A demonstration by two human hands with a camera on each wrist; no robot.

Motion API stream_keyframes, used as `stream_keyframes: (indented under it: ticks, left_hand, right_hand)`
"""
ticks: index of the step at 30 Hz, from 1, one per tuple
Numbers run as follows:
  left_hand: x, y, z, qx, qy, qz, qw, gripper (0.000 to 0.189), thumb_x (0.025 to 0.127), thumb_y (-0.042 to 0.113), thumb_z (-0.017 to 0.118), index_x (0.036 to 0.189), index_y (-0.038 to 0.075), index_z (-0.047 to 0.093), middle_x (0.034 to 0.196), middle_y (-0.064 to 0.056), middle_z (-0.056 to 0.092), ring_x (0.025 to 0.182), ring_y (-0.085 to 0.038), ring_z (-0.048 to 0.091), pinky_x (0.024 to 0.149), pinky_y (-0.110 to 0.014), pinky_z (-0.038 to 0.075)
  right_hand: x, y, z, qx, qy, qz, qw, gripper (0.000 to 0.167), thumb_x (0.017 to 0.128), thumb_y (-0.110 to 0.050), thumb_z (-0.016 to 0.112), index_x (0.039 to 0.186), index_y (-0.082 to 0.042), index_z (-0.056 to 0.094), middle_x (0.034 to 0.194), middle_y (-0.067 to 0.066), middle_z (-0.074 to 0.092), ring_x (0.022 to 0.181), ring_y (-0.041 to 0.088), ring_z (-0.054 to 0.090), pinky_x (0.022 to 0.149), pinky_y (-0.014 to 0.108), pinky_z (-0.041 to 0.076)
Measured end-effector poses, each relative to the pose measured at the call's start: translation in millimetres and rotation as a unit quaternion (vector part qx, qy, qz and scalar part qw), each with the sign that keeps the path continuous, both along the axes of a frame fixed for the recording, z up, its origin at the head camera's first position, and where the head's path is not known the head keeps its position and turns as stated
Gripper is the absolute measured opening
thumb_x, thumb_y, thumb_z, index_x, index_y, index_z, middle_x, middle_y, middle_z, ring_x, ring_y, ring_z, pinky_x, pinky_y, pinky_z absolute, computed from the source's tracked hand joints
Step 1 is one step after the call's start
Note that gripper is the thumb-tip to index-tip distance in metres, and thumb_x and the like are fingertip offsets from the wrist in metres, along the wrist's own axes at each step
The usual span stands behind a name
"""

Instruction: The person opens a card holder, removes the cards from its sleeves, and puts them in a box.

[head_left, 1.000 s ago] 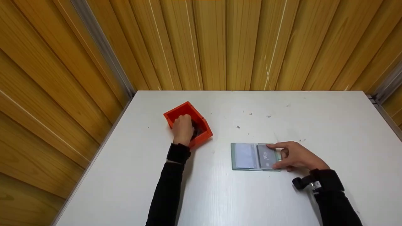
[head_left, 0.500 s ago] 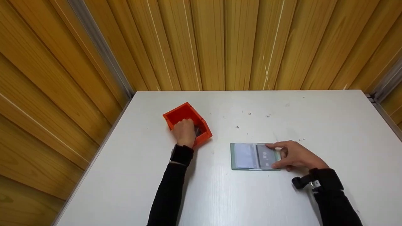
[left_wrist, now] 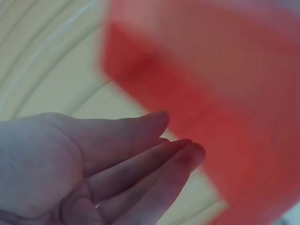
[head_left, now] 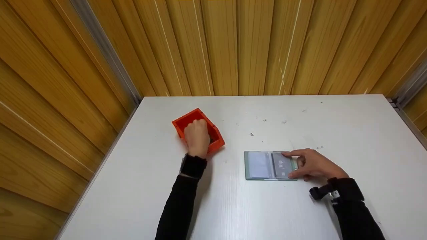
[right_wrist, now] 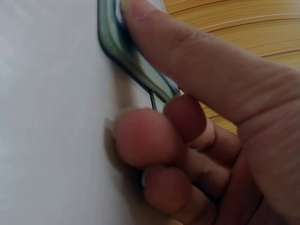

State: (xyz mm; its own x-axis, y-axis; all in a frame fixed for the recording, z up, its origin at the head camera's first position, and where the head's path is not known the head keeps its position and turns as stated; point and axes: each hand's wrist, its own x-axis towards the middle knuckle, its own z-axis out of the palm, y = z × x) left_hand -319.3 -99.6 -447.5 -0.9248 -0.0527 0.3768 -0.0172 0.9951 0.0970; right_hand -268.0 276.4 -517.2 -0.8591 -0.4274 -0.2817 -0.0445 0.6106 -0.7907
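My left hand [head_left: 197, 137] is over the red bin [head_left: 218, 144], with its knuckles up in the head view. In the left wrist view its fingers [left_wrist: 150, 183] are nearly straight, close to the thumb, and nothing shows between them. The bin's contents are mostly hidden by this hand; a bit of something dark shows at its right. My right hand [head_left: 315, 164] holds the right end of an open card holder [head_left: 258, 165], thumb and index finger on its edges and the other fingers curled. A grey card [head_left: 282, 165] marked "Vip" lies in the right clear sleeve; the left page looks whitish.
The white table [head_left: 233, 206] carries the bin at left and the card holder right of centre. Small dark marks dot its surface. Wood-patterned panels [head_left: 220, 50] rise behind the table and at its left.
My left hand dipped slightly toward me, then rose a little over the bin, covering more of the dark contents. The right hand and card holder have stayed in place.
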Motion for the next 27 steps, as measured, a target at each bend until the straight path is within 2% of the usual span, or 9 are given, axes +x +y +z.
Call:
stream_keyframes:
  ticks: [2, 5, 7, 9, 13, 15, 18, 23, 27]
  left_hand:
    - [8.2, 9.1, 11.2, 0.013, 0.016, -0.031, 0.9993, 0.007, 0.092, 0.004, 0.073, 0.094, 0.001, 0.079, 0.075, -0.013, 0.074, 0.067, -0.025, 0.071, 0.066, -0.037, 0.063]
    - [21.1, 29.7, 16.7, 0.056, -0.006, -0.137, 0.9889, 0.016, 0.089, 0.010, 0.080, 0.106, 0.006, 0.079, 0.088, -0.010, 0.079, 0.077, -0.023, 0.075, 0.073, -0.035, 0.063]
    - [28.5, 45.7, 12.4, 0.088, -0.052, -0.229, 0.9679, 0.025, 0.088, 0.010, 0.082, 0.113, 0.009, 0.079, 0.099, -0.007, 0.080, 0.087, -0.021, 0.075, 0.077, -0.033, 0.061]
    - [35.0, 61.0, 4.0, 0.097, -0.114, -0.308, 0.9395, 0.033, 0.088, 0.012, 0.083, 0.120, 0.011, 0.077, 0.108, -0.004, 0.080, 0.096, -0.017, 0.074, 0.085, -0.030, 0.059]
    - [42.1, 82.9, -17.9, 0.039, -0.205, -0.405, 0.8902, 0.039, 0.087, 0.012, 0.083, 0.126, 0.014, 0.075, 0.118, -0.001, 0.077, 0.104, -0.014, 0.069, 0.095, -0.024, 0.055]
    - [43.3, 89.0, -27.2, -0.003, -0.225, -0.430, 0.8746, 0.040, 0.087, 0.012, 0.083, 0.126, 0.015, 0.075, 0.119, 0.000, 0.076, 0.104, -0.013, 0.067, 0.096, -0.023, 0.054]
    - [43.4, 92.7, -34.6, -0.044, -0.239, -0.442, 0.8633, 0.040, 0.086, 0.013, 0.084, 0.125, 0.018, 0.076, 0.118, 0.002, 0.076, 0.101, -0.012, 0.066, 0.095, -0.021, 0.053]
    - [43.3, 92.6, -35.1, -0.047, -0.237, -0.446, 0.8619, 0.035, 0.089, 0.010, 0.080, 0.123, 0.017, 0.077, 0.117, 0.003, 0.077, 0.099, -0.013, 0.067, 0.095, -0.022, 0.053]
    - [42.4, 89.6, -33.6, -0.037, -0.244, -0.449, 0.8588, 0.036, 0.089, 0.009, 0.079, 0.124, 0.015, 0.075, 0.116, 0.002, 0.077, 0.100, -0.013, 0.067, 0.097, -0.022, 0.052]
  right_hand:
    - [-0.2, 0, -0.4, -0.002, 0.003, 0.000, 1.0000, 0.084, 0.075, -0.024, 0.094, 0.149, -0.013, 0.056, 0.064, 0.000, 0.052, 0.049, 0.015, 0.054, 0.049, 0.021, 0.042]
    - [-0.4, 0, -0.5, 0.001, 0.009, 0.004, 1.0000, 0.084, 0.075, -0.026, 0.093, 0.149, -0.013, 0.056, 0.064, 0.000, 0.052, 0.049, 0.014, 0.054, 0.048, 0.021, 0.042]
    - [-0.2, 1, -0.4, 0.004, 0.011, 0.005, 0.9999, 0.085, 0.075, -0.028, 0.093, 0.150, -0.013, 0.056, 0.064, 0.000, 0.052, 0.049, 0.014, 0.054, 0.048, 0.021, 0.042]
    - [-0.3, 1, -0.3, 0.004, 0.015, 0.010, 0.9998, 0.085, 0.075, -0.028, 0.093, 0.150, -0.011, 0.055, 0.064, 0.000, 0.052, 0.049, 0.014, 0.053, 0.048, 0.022, 0.042]
    - [-0.5, 0, -0.7, -0.001, 0.012, 0.009, 0.9999, 0.085, 0.075, -0.029, 0.093, 0.150, -0.012, 0.055, 0.066, 0.001, 0.053, 0.051, 0.014, 0.054, 0.048, 0.023, 0.044]
    - [-0.5, 0, -0.3, -0.003, 0.006, 0.007, 0.9999, 0.085, 0.075, -0.029, 0.094, 0.150, -0.013, 0.056, 0.067, 0.002, 0.054, 0.051, 0.015, 0.054, 0.048, 0.023, 0.045]
    - [-0.6, 0, 0.9, -0.003, 0.003, 0.007, 1.0000, 0.085, 0.075, -0.029, 0.093, 0.150, -0.014, 0.056, 0.068, 0.002, 0.053, 0.051, 0.015, 0.054, 0.048, 0.023, 0.045]
    - [-0.7, 0, 0.6, -0.008, 0.009, 0.011, 0.9999, 0.072, 0.076, -0.026, 0.093, 0.141, -0.010, 0.064, 0.066, 0.001, 0.054, 0.049, 0.014, 0.054, 0.048, 0.023, 0.045]
    - [-0.9, -1, -1.5, -0.027, 0.031, 0.013, 0.9991, 0.047, 0.075, -0.026, 0.093, 0.117, -0.009, 0.080, 0.061, 0.001, 0.061, 0.048, 0.011, 0.054, 0.048, 0.022, 0.046]
